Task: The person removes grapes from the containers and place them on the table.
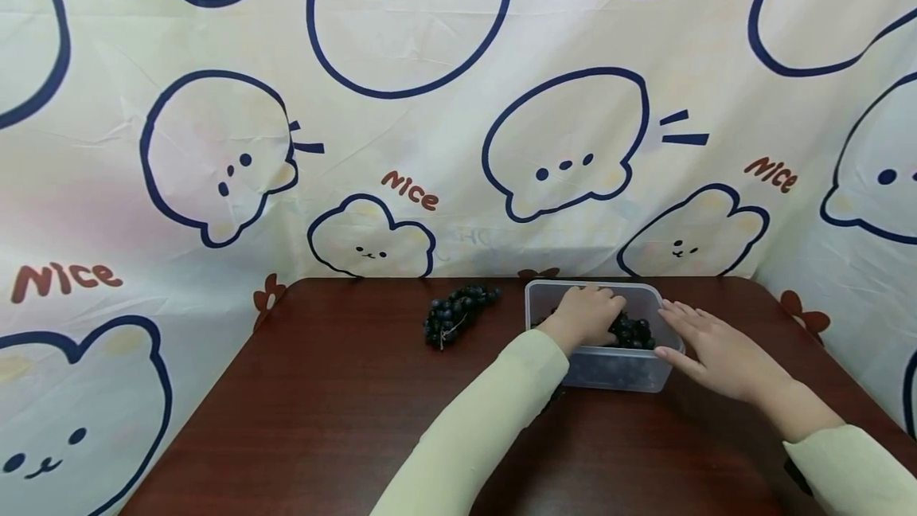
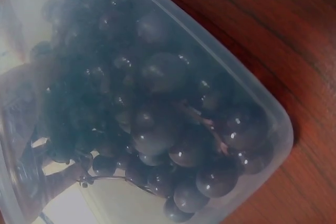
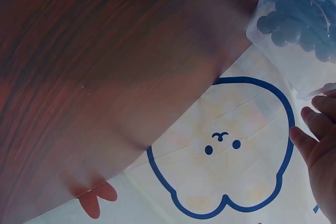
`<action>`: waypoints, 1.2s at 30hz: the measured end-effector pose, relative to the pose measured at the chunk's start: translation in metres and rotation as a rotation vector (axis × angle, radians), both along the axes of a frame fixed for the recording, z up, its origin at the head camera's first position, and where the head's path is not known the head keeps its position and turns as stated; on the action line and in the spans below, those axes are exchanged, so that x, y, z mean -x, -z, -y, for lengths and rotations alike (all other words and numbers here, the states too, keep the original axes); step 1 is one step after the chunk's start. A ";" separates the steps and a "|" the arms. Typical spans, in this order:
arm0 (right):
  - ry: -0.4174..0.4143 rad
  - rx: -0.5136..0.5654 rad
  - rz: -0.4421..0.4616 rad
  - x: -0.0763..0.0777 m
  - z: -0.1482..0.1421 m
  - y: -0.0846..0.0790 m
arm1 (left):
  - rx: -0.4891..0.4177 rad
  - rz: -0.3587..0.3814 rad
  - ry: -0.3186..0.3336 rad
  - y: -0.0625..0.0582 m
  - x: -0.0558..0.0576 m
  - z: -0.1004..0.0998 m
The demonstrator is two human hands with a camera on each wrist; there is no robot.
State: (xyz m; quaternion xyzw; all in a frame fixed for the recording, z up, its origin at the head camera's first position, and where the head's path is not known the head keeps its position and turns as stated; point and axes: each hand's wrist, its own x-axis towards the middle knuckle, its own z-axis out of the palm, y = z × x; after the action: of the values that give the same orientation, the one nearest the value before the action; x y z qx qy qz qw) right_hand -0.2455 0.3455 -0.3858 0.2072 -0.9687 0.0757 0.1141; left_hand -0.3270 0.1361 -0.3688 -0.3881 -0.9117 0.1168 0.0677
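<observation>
In the head view my left hand point(image 1: 589, 315) reaches over the near rim into a clear plastic box point(image 1: 616, 371), its fingers bent down among dark grapes point(image 1: 634, 331). Through the cloudy wall in the left wrist view, the grapes point(image 2: 157, 129) crowd against the side with a bit of stem, and part of the hand shows at the left; whether its fingers grip them I cannot tell. My right hand point(image 1: 727, 353) lies along the box's right end with fingers extended, fingertips at the rim. The right wrist view shows these fingers point(image 3: 320, 124) beside the box corner.
Another bunch of dark grapes point(image 1: 458, 313) lies on the brown wooden table point(image 1: 344, 420), left of the box. A pale cloth point(image 1: 458, 142) with cartoon outlines hangs behind the table's far edge and along both sides.
</observation>
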 end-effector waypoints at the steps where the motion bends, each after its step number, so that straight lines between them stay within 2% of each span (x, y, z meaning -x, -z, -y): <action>1: 0.000 0.001 0.002 0.000 0.000 0.000 | -0.005 0.005 0.001 0.000 0.000 0.000; 6: 0.006 -0.001 0.008 -0.001 0.001 -0.001 | -0.035 0.036 0.010 0.002 0.003 0.000; 11: 0.007 0.002 0.003 -0.001 0.000 0.000 | -0.048 0.035 0.028 0.004 0.005 0.001; 19: 0.007 0.000 -0.002 -0.001 0.000 0.001 | -0.069 0.001 0.051 0.005 0.006 0.002; 36: 0.010 0.016 0.006 -0.002 0.000 0.001 | -0.035 -0.084 0.084 0.003 0.006 0.004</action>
State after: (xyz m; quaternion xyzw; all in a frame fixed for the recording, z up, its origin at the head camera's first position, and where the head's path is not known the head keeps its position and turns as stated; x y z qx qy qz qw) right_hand -0.2439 0.3457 -0.3866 0.2014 -0.9694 0.0834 0.1132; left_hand -0.3334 0.1321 -0.3714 -0.4197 -0.8928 0.1139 0.1177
